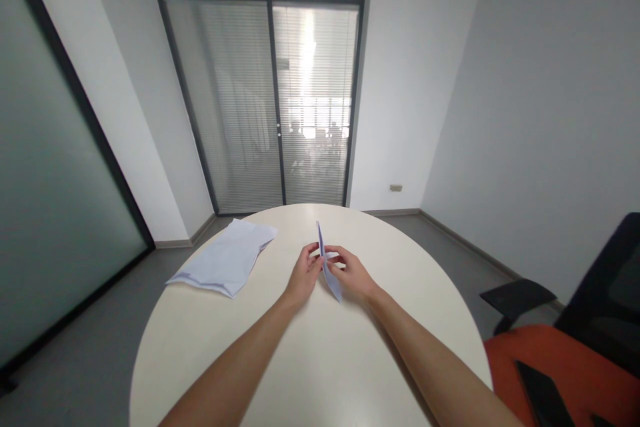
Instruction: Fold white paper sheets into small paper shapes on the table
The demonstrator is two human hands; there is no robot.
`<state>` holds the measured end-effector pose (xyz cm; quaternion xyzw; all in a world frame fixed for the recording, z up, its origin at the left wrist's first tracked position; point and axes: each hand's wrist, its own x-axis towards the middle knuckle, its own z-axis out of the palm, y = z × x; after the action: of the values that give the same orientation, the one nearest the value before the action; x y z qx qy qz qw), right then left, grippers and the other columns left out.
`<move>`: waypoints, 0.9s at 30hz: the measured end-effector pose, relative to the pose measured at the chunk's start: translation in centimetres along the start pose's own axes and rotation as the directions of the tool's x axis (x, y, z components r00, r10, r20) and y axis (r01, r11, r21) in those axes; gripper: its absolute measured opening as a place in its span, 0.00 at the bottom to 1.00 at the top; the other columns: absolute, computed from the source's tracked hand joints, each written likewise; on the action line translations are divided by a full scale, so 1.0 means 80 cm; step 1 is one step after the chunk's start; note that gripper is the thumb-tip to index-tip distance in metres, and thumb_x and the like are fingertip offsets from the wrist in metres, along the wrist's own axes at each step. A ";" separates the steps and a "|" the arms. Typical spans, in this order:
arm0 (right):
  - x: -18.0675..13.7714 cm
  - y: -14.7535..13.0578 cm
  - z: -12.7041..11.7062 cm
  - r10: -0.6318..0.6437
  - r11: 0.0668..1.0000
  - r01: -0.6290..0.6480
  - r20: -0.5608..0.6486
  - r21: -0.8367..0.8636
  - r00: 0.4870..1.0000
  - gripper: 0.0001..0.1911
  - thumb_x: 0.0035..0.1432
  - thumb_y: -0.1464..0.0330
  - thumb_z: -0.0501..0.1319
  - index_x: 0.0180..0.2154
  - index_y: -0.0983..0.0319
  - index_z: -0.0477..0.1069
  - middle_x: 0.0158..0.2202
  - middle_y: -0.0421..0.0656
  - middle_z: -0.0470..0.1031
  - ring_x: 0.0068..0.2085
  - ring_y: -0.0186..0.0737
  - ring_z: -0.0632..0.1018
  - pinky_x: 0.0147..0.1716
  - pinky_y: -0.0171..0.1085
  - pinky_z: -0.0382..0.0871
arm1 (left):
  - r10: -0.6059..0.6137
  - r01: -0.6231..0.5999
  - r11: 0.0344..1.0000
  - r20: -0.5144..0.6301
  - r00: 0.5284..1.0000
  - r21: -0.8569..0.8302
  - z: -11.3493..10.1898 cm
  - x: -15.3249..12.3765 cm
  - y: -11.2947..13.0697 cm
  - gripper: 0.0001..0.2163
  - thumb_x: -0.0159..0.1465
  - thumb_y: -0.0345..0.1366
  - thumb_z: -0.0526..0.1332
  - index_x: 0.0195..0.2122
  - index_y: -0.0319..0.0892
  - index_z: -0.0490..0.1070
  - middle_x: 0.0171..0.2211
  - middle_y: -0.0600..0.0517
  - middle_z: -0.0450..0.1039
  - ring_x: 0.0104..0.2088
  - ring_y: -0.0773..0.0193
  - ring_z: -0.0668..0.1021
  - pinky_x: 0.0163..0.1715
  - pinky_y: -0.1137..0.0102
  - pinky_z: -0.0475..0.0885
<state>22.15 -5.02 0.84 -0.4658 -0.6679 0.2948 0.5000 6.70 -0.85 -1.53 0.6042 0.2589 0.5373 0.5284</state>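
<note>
A folded sheet of paper [332,281] is held up on edge over the middle of the table, seen nearly side-on as a narrow pale-blue shape. My left hand [304,275] grips it from the left, its fingers closed against the paper. From the right, my right hand [353,275] pinches the same paper, with thumb and fingers curled round its side. Parts of the fingertips and the paper's inner folds are hidden. To the left of my hands lies a stack of white paper sheets [225,257], slightly crumpled at the edges.
The round white table [310,373] fills the foreground. An orange chair [570,363] with black armrests stands at its right edge, a dark flat object [543,390] on the seat. Beyond the table is a glass partition with blinds [225,100]; a frosted panel [55,180] is at the left.
</note>
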 end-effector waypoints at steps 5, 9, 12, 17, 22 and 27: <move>-0.004 -0.008 -0.003 -0.070 0.972 0.062 -0.025 -0.228 0.997 0.23 0.60 0.71 0.56 0.57 0.58 0.70 0.56 0.47 0.75 0.47 0.42 0.78 0.37 0.37 0.75 | 0.035 -0.034 0.999 -0.039 0.999 0.031 0.002 0.001 -0.004 0.21 0.64 0.31 0.59 0.58 0.42 0.62 0.59 0.42 0.69 0.56 0.57 0.75 0.58 0.60 0.69; -0.006 -0.015 -0.002 -0.144 0.895 0.118 -0.028 -0.429 0.989 0.22 0.62 0.71 0.56 0.58 0.56 0.68 0.54 0.45 0.76 0.46 0.41 0.78 0.43 0.38 0.74 | 0.010 -0.009 0.998 -0.013 1.000 0.065 0.004 -0.001 -0.002 0.24 0.63 0.27 0.58 0.61 0.41 0.61 0.58 0.41 0.71 0.54 0.57 0.77 0.56 0.61 0.71; -0.005 -0.018 -0.002 -0.184 0.851 0.136 -0.046 -0.508 0.982 0.19 0.64 0.70 0.55 0.55 0.56 0.69 0.51 0.45 0.77 0.45 0.41 0.79 0.47 0.39 0.72 | 0.006 -0.002 0.994 -0.035 0.999 0.112 0.003 -0.001 -0.004 0.22 0.62 0.27 0.59 0.59 0.40 0.64 0.55 0.40 0.73 0.51 0.56 0.79 0.53 0.61 0.73; -0.004 -0.019 -0.003 -0.195 0.808 0.072 -0.150 -0.585 0.969 0.13 0.63 0.68 0.54 0.49 0.59 0.70 0.42 0.45 0.77 0.41 0.42 0.78 0.42 0.38 0.71 | 0.065 -0.038 0.965 -0.098 0.993 0.261 -0.008 0.000 -0.009 0.20 0.63 0.26 0.57 0.57 0.41 0.69 0.52 0.42 0.77 0.48 0.57 0.80 0.50 0.64 0.74; -0.006 -0.021 0.000 -0.132 0.821 0.006 -0.180 -0.571 0.975 0.11 0.62 0.66 0.54 0.46 0.58 0.67 0.35 0.40 0.76 0.31 0.39 0.76 0.33 0.35 0.67 | 0.079 -0.005 0.910 -0.161 0.984 0.414 -0.015 0.002 -0.004 0.15 0.63 0.26 0.56 0.49 0.40 0.74 0.43 0.44 0.81 0.43 0.57 0.81 0.45 0.66 0.75; -0.005 -0.019 0.002 -0.116 0.817 0.004 -0.158 -0.576 0.981 0.07 0.60 0.67 0.55 0.42 0.57 0.66 0.32 0.39 0.75 0.31 0.39 0.75 0.33 0.35 0.66 | 0.063 -0.024 0.959 -0.130 0.990 0.282 -0.008 0.001 0.009 0.13 0.62 0.27 0.58 0.46 0.41 0.76 0.44 0.45 0.80 0.44 0.58 0.82 0.46 0.67 0.74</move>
<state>21.52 -5.99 1.96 -0.5985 -0.6903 0.0196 0.4060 5.95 -0.75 -0.93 0.6399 0.3546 0.5470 0.4069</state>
